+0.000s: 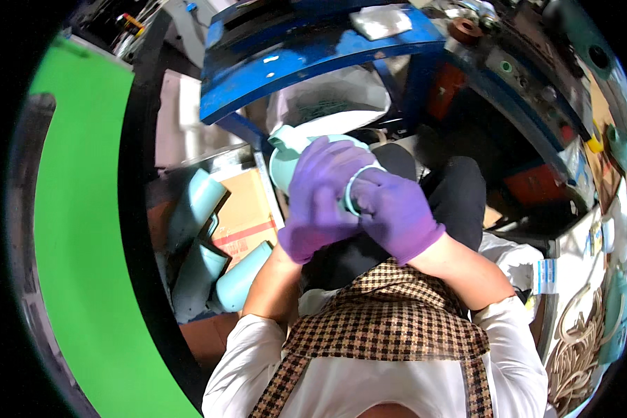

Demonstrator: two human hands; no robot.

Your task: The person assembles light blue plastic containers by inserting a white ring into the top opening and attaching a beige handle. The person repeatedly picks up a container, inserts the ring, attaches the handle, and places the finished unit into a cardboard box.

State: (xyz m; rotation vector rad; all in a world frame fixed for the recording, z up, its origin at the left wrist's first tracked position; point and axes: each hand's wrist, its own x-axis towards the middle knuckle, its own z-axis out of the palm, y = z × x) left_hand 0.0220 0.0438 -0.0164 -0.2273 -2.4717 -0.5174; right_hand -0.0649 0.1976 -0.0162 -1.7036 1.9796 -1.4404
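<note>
My hands, both in purple gloves, meet over my lap around a pale teal plastic vessel. It has a wide round rim and a stubby tab at its far left. My left hand is wrapped over its near side, the fingers stretching across the top. Just to the right, my right hand is closed, its fingertips at a thin teal ring-shaped edge. Whether that ring is part of the vessel or a separate piece, I cannot tell. The gloves hide most of the vessel's body.
A green conveyor belt runs along the left. Several teal cylindrical vessels lie by a cardboard box. A blue bench stands ahead, above a white bag. At right, a bin holds beige curved pieces.
</note>
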